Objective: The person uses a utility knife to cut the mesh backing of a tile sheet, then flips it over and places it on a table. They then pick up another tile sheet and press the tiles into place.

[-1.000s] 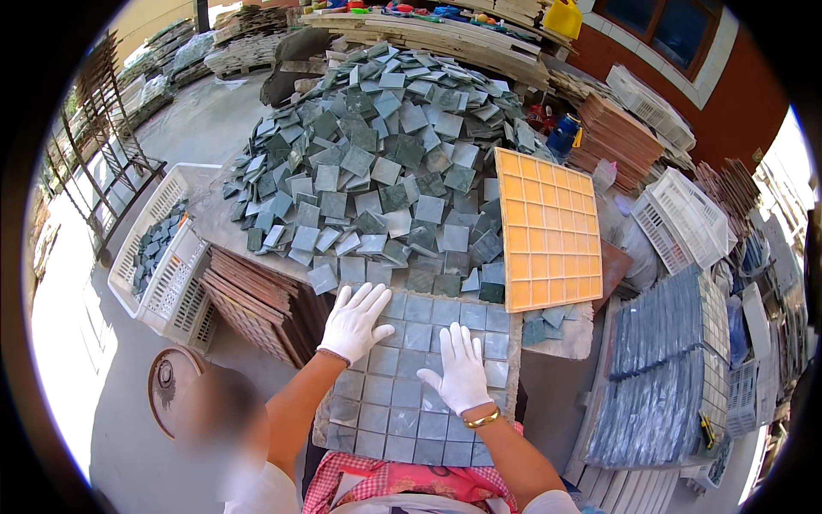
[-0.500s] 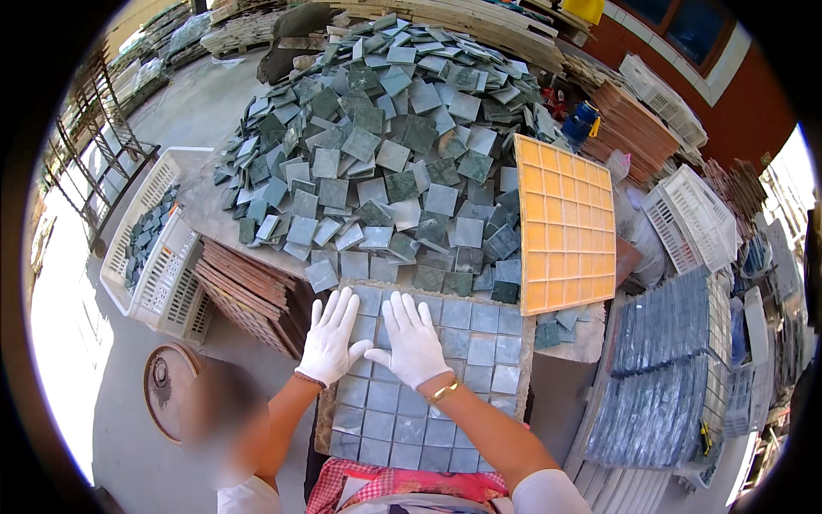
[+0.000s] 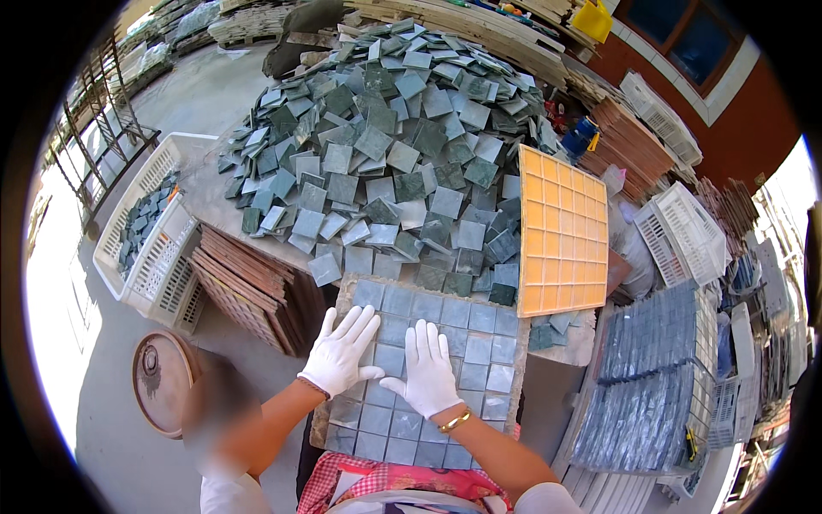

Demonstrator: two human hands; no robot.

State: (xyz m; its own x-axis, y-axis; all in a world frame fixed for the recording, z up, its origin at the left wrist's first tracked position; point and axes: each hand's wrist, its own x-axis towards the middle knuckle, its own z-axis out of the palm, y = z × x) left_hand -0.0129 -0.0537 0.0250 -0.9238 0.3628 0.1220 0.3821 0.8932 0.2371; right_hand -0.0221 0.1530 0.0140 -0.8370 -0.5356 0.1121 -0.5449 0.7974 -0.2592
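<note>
Square grey-green stone tiles (image 3: 479,349) lie in rows on a flat board (image 3: 318,426) in front of me. My left hand (image 3: 341,349), in a white glove, rests flat over the tiles near the board's left edge, fingers spread. My right hand (image 3: 428,368), gloved the same way, lies flat on the middle tiles with its fingers stretched up the board. The thumbs point toward each other. Neither hand holds anything. Beyond the board rises a large heap of loose tiles (image 3: 377,146). An orange grid frame (image 3: 563,233) leans upright at the heap's right side.
At left are a white crate (image 3: 163,265) of small tile pieces, a stack of brown grid trays (image 3: 257,287) and a round brown lid (image 3: 163,381). On the right are bundled tile sheets (image 3: 642,411), white crates (image 3: 685,227) and a blue container (image 3: 580,135).
Both hands have slid a little toward me across the tiles. The right hand has moved slightly rightward, and the view has shifted slightly.
</note>
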